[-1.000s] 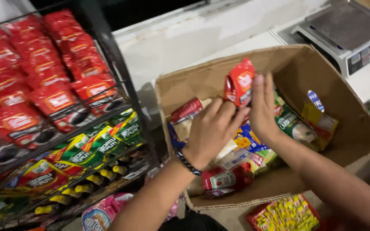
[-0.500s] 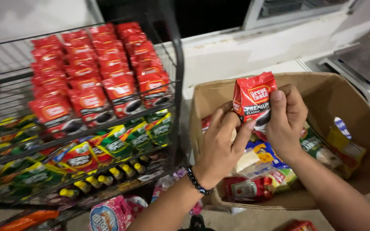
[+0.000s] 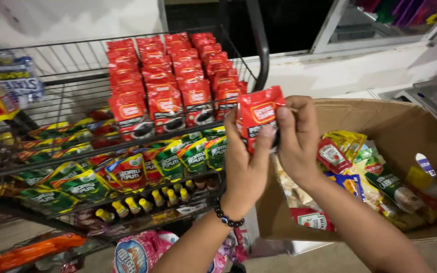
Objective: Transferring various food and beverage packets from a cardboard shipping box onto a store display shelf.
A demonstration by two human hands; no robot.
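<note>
Several rows of red coffee sachets (image 3: pixel 170 81) fill the upper tier of the black wire rack (image 3: pixel 51 55) on the left, standing upright in tight columns. Below them, green and red seasoning packets (image 3: pixel 127 169) lean along the next shelf, with small yellow-capped bottles (image 3: pixel 142 202) lined up underneath. A pink bag (image 3: pixel 137 250) sits at the rack's foot.

Just right of the rack, the left hand (image 3: pixel 246 162), a dark bead bracelet (image 3: pixel 227 217) on its wrist, grips one red sachet (image 3: pixel 259 114) along its left edge, thumb pressed on the front. The right hand (image 3: pixel 297 139) pinches the same sachet from the right side, fingers curled over its top corner. The sachet is held upright in the air between rack and box, near the upper tier's front row.

Further right, an open cardboard box (image 3: pixel 380 114) holds mixed packets: ketchup pouches (image 3: pixel 334 154), yellow, blue and green sachets piled loosely.
</note>
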